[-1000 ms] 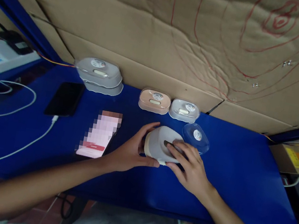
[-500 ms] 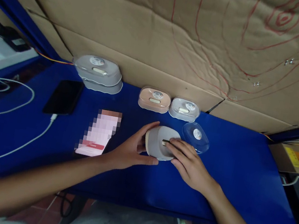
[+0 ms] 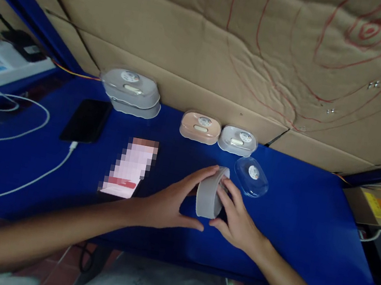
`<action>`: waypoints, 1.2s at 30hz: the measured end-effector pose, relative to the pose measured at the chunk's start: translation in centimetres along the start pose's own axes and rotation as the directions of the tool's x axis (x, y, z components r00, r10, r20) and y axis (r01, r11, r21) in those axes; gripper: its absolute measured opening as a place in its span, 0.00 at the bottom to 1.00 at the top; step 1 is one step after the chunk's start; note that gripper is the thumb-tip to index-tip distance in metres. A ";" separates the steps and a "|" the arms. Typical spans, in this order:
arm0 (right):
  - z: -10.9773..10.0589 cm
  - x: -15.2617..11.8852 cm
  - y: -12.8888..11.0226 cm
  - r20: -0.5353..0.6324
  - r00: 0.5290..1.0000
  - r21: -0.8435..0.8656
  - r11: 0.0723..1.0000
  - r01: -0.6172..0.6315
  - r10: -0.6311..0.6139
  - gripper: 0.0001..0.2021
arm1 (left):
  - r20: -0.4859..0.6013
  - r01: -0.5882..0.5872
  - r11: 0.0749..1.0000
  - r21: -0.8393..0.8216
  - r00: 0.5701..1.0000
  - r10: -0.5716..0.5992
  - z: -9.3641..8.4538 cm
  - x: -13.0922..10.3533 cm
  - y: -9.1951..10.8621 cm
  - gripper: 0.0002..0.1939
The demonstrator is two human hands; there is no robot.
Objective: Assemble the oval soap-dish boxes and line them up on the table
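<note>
A grey, rounded oblong case (image 3: 207, 198) stands on edge between my hands, above the blue tabletop. My right hand (image 3: 239, 220) has its fingertips on the case's right face, with the thumb near the lower edge. Around the left side curves my left hand (image 3: 168, 202); its fingertips reach the top edge, while the thumb stretches out below, apart from the case. Just behind my right hand lies a clear plastic lid (image 3: 251, 177) with a round sticker. The right fingers partly hide the face they touch.
At the back stand a peach case (image 3: 200, 128), a pale grey case (image 3: 238, 141) and stacked grey cases (image 3: 131, 90), near a cardboard wall (image 3: 179, 37). Left of my hands are a lit phone (image 3: 130, 166) and a black phone (image 3: 86, 120) on a white cable (image 3: 33, 196).
The grey case has turned onto its edge and shifted slightly right. My left thumb has come away from it, and my right fingers have moved round its right face.
</note>
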State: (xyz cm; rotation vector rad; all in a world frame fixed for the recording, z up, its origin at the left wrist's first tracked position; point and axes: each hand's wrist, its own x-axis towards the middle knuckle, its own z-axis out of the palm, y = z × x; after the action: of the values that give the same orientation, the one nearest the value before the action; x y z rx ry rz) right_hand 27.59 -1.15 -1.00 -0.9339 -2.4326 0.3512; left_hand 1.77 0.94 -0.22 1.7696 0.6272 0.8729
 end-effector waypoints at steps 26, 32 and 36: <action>-0.8 0.0 0.8 0.054 0.976 0.394 0.893 -0.216 0.213 0.33 | -0.055 0.280 0.637 -0.718 0.890 -0.453 -0.1 1.0 -0.5 0.35; -2.0 0.0 1.6 0.084 0.986 0.376 0.912 -0.163 0.141 0.36 | -0.003 0.291 0.652 -0.700 0.912 -0.410 -0.2 0.7 -0.5 0.38; -2.8 -0.1 1.7 0.109 0.988 0.348 0.926 -0.143 0.112 0.37 | -0.005 0.299 0.687 -0.662 0.915 -0.402 0.1 0.5 -0.3 0.41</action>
State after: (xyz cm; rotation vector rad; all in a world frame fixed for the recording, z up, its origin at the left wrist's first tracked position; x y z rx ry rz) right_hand 30.13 0.22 0.66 -0.9295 -2.2800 0.8646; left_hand 2.12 1.43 -0.41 0.9090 0.6334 0.8228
